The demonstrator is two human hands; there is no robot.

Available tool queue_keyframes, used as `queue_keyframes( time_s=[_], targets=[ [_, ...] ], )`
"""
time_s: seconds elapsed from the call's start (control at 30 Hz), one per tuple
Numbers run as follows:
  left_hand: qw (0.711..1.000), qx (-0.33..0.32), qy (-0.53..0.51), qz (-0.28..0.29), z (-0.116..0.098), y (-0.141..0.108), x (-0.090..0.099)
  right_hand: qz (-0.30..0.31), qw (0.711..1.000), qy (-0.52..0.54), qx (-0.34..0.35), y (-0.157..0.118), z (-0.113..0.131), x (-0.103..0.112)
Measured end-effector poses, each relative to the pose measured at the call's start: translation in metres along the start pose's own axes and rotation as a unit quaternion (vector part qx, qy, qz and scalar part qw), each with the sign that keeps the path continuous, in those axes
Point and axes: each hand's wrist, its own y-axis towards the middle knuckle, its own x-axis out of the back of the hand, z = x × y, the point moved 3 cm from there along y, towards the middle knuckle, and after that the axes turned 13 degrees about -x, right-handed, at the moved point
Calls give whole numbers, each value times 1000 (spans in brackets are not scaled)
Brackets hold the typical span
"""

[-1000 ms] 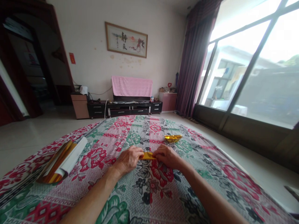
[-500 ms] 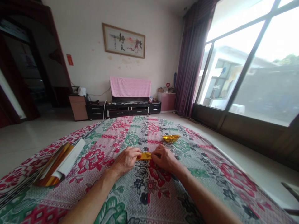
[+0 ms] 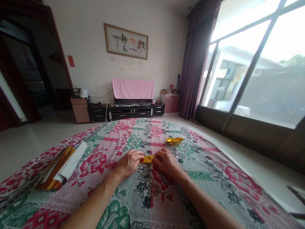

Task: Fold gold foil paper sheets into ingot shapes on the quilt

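Note:
A narrow folded strip of gold foil paper lies between my hands, low over the table. The fingers of my left hand are closed on its left end. My right hand pinches the right end, and the fingertips cover both ends of the strip. Just beyond my right hand a folded gold foil piece, boat-shaped, rests on the cloth, touching neither hand.
A flowered cloth covers the table. Curled sheets of gold and white paper lie at the left. Behind the table stand a low black cabinet and a pink cloth draped over something. A large window is at the right.
My right hand has shifted slightly left along the foil strip, so less of it shows between my hands. My left hand has stayed in place.

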Motion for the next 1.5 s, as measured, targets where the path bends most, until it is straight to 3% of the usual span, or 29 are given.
queue_keyframes(
  time_s=[0.4,0.73,1.5],
  targets=[
    [1000,5,-10,-2,2,0,0,32,998,21,53,3,-5,1],
    [1000,13,-12,0,4,-1,-1,-48,991,-82,-96,-5,18,-4],
    [999,35,-1,-3,-6,4,2,-48,990,-98,-91,-5,15,-6]
  ],
)
